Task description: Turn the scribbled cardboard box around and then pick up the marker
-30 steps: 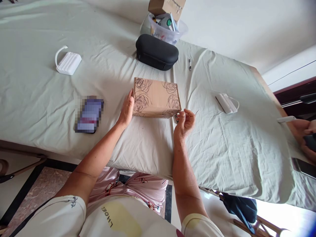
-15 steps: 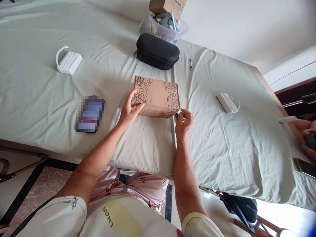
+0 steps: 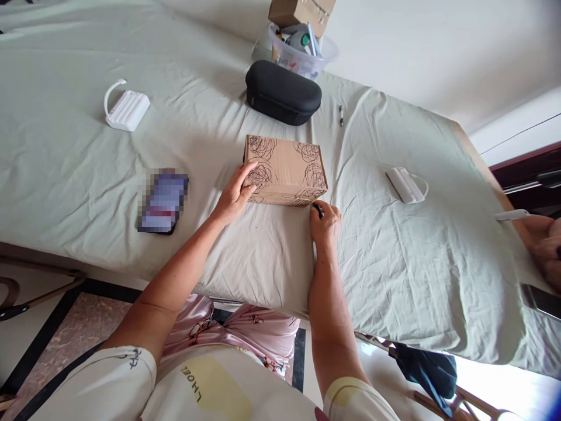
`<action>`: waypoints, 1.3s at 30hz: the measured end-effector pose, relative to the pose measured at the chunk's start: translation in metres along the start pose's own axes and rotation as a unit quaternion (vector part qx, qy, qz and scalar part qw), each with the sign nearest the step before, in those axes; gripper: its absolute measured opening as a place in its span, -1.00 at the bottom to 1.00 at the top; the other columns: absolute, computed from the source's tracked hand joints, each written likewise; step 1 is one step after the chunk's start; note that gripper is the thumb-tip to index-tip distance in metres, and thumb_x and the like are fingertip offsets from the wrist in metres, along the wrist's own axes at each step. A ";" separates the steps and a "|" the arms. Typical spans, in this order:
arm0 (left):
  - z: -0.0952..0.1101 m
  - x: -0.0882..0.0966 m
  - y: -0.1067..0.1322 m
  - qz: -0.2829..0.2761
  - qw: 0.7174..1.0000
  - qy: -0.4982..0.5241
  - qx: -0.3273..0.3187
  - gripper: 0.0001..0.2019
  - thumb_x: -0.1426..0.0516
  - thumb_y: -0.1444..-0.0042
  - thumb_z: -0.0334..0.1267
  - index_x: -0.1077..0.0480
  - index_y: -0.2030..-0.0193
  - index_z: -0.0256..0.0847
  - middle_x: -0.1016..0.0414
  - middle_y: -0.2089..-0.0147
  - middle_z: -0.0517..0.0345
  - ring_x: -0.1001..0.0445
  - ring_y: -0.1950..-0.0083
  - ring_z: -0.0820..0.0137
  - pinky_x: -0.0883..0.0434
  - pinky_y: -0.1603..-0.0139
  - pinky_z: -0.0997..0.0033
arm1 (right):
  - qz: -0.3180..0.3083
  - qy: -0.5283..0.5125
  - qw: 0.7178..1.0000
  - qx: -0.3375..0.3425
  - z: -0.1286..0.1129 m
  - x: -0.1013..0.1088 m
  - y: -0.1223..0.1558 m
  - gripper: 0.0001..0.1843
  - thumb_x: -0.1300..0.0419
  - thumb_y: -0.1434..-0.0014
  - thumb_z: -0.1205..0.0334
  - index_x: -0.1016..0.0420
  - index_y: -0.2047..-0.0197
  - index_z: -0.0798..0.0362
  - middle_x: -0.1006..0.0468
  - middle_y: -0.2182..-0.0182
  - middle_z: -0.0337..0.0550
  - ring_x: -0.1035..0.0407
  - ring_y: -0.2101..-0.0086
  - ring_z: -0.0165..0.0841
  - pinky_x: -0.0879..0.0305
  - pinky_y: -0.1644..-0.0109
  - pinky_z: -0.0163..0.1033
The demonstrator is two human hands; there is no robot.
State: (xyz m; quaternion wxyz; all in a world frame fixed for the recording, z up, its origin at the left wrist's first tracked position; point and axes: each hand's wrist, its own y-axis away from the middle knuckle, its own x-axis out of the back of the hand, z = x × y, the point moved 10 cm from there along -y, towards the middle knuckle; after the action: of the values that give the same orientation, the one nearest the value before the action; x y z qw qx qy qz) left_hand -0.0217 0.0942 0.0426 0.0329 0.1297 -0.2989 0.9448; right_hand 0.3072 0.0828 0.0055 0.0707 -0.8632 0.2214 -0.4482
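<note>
A cardboard box [image 3: 287, 161] with black scribbled rings at its corners lies in front of me on the cloth-covered table. My left hand [image 3: 234, 196] grips its left end, fingers on the top and thumb at the front edge. Just off the box's near right corner, my right hand [image 3: 325, 223] is closed around a black pen [image 3: 318, 210]. Only part of the pen shows; the fist hides the rest, and I cannot tell whether its tip touches the box.
Behind the box sit a black case [image 3: 283, 93] and a plastic basin [image 3: 302, 58] of odds and ends. A phone [image 3: 163, 202] and a white power bank [image 3: 129, 110] are on the left. Another white power bank [image 3: 405, 185] lies right, with another person's arm [image 3: 543, 240] at the table's edge.
My right hand has turned and closed more firmly around the pen, which now shows above the fist. In the picture, the box and my left hand have shifted slightly right.
</note>
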 end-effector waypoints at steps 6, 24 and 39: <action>-0.001 0.002 -0.001 0.006 1.000 -0.012 0.027 -0.43 -0.05 -0.45 0.25 -0.40 -0.40 -0.02 -0.45 -0.46 -0.05 -0.41 -0.50 0.15 -0.31 -0.58 0.06 | 0.008 -0.009 1.000 -0.006 0.006 -0.002 0.000 -0.57 -0.12 -0.14 0.16 -0.75 0.04 -0.04 -0.60 0.18 -0.05 -0.36 0.09 -0.18 -0.30 -0.21 0.05; -0.007 0.001 0.002 0.034 0.997 -0.017 0.064 -0.55 -0.09 -0.40 -0.06 -0.43 -0.36 0.01 -0.46 -0.46 0.05 -0.38 -0.51 0.13 -0.29 -0.60 0.00 | 0.001 -0.031 0.999 -0.024 0.006 -0.005 0.001 -0.54 -0.06 -0.14 0.22 -0.75 0.07 0.03 -0.55 0.22 -0.05 -0.39 0.11 -0.18 -0.35 -0.17 0.07; -0.007 0.000 0.001 0.053 0.997 -0.049 0.029 -0.56 -0.13 -0.43 0.01 -0.42 -0.36 -0.01 -0.51 -0.41 0.00 -0.43 -0.48 0.15 -0.37 -0.54 0.05 | 0.057 -0.130 0.984 -0.111 0.029 0.005 -0.005 -0.51 -0.09 -0.07 0.28 -0.61 -0.05 0.06 -0.57 0.26 -0.17 -0.47 0.19 -0.26 -0.40 -0.15 0.06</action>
State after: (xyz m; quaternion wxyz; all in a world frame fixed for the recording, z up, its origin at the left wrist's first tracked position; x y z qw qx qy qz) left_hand -0.0237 0.0973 0.0368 -0.0353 0.1606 -0.2788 0.9462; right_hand 0.3349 0.0829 -0.0067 0.0277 -0.9026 0.3074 -0.3001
